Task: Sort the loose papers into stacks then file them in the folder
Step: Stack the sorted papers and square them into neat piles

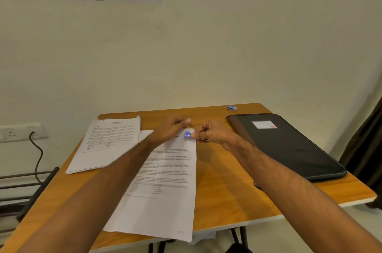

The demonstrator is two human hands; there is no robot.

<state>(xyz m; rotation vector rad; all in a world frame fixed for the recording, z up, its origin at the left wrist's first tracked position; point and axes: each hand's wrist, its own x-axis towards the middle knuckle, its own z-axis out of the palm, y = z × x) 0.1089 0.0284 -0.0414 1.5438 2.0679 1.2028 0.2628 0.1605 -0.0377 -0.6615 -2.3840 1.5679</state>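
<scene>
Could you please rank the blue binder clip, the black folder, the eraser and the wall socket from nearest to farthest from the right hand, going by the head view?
From the right hand:
1. Blue binder clip, pinched at its fingertips on the paper's top edge.
2. Black folder, just to its right.
3. Eraser, at the table's far edge.
4. Wall socket, far left on the wall.

Wooden table (223,196) with two paper stacks (107,145), black folder (289,147), eraser (232,107).
</scene>
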